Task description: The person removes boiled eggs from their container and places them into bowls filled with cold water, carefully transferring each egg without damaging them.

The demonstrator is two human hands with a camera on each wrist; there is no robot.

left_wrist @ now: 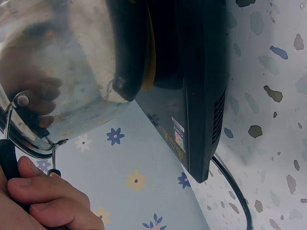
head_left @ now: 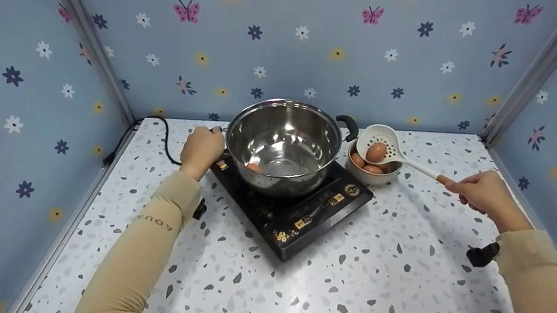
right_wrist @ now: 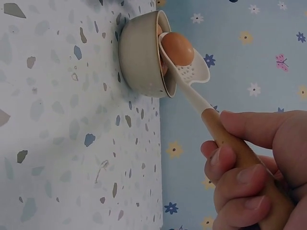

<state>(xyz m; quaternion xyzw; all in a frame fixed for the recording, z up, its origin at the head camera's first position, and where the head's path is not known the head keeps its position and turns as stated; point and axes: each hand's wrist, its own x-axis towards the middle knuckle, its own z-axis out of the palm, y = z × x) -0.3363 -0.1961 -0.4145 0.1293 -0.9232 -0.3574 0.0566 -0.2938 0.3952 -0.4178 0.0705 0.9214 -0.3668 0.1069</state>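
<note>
My right hand [head_left: 486, 197] grips the wooden handle [right_wrist: 230, 143] of a white slotted spoon [head_left: 390, 137]. A brown egg [head_left: 377, 152] lies in the spoon's bowl, over a small cream bowl [head_left: 371, 178] that holds several more brown eggs. With its fingers curled, my left hand [head_left: 202, 151] holds the black side handle [left_wrist: 8, 160] of a steel pot [head_left: 278, 178]. One brown egg [head_left: 254, 167] shows at the bottom of the pot, on its near left side. The pot stands on a black induction cooker [head_left: 276, 220].
The cooker's black cord [head_left: 166, 137] runs off to the back left. Flowered blue panels [head_left: 292, 41] close in the speckled table [head_left: 347, 292] at the back and both sides. The pot's other black handle [head_left: 348, 127] points toward the spoon.
</note>
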